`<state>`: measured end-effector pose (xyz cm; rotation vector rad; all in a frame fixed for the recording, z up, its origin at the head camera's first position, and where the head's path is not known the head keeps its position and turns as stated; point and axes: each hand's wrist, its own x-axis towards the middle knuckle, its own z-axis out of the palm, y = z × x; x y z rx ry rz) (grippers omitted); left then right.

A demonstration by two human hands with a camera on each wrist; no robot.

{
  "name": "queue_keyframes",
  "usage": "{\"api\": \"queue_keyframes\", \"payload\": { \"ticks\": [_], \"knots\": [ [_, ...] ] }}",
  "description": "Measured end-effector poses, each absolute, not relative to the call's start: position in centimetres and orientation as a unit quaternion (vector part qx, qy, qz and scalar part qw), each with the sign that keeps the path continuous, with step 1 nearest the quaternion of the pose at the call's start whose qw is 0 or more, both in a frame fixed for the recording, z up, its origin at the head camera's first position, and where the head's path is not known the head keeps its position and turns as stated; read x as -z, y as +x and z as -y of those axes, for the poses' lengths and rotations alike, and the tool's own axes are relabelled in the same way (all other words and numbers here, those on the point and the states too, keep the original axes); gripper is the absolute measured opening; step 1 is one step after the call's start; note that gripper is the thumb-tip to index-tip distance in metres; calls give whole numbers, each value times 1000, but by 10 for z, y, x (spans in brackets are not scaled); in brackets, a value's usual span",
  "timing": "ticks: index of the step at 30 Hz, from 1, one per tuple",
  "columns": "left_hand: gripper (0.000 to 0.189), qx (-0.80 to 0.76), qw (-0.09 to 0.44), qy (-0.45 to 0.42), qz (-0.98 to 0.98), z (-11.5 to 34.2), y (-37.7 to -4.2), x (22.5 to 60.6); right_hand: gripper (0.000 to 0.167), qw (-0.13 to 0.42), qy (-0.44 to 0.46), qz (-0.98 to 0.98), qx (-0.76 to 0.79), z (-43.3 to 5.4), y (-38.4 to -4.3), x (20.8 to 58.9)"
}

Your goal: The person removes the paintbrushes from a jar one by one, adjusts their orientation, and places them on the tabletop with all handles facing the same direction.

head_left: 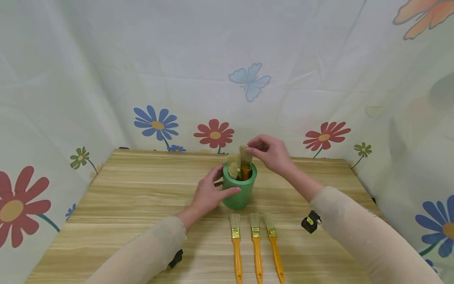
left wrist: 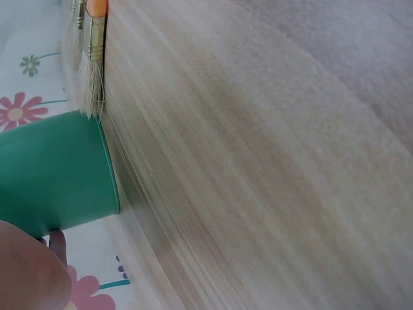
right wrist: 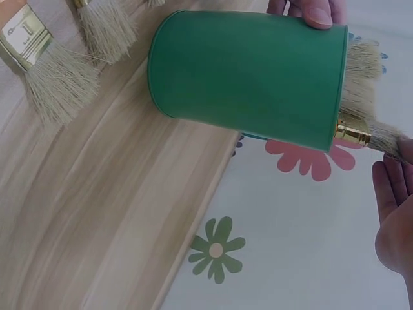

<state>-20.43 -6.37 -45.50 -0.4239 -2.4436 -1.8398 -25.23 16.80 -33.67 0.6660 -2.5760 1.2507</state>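
A green cup (head_left: pixel 238 197) stands upright on the table, with several paintbrushes in it, bristles up. My left hand (head_left: pixel 208 193) holds the cup from the left, thumb across its front and fingers round the far side. At the rim, my right hand (head_left: pixel 272 154) pinches the bristle end of one paintbrush (right wrist: pixel 353 131); its orange handle goes down inside the cup, where the lower part is hidden. Other pale bristles (head_left: pixel 233 165) stick out beside it. In front of the cup lie three more brushes: a left one (head_left: pixel 237 252), a middle one (head_left: pixel 257 254) and a right one (head_left: pixel 277 254).
The wood-grain table (head_left: pixel 142 197) ends at a back edge close behind the cup. A white cloth (head_left: pixel 184 79) printed with flowers and butterflies hangs behind it and at both sides. Small black devices (head_left: pixel 310 222) sit at both wrists.
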Motion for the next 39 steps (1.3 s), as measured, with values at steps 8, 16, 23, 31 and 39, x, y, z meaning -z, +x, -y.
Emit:
{"api": "queue_keyframes", "payload": {
  "ticks": [8, 16, 23, 31, 39],
  "knots": [
    [84, 598, 27, -139, 789, 65, -206, 457, 15, 116, 237, 866, -425, -168, -249, 322],
    [85, 597, 26, -138, 790, 65, -207, 460, 17, 140, 243, 859, -429, -172, -245, 306],
    [86, 598, 27, -139, 789, 65, -208, 460, 18, 167, 232, 843, -456, -176, -240, 291],
    [85, 600, 27, -143, 787, 66, -209, 463, 21, 168, 222, 831, -483, -184, -234, 271],
    [88, 600, 31, -143, 787, 65, -209, 462, 27, 168, 197, 812, -524, -196, -226, 253]
  ]
}}
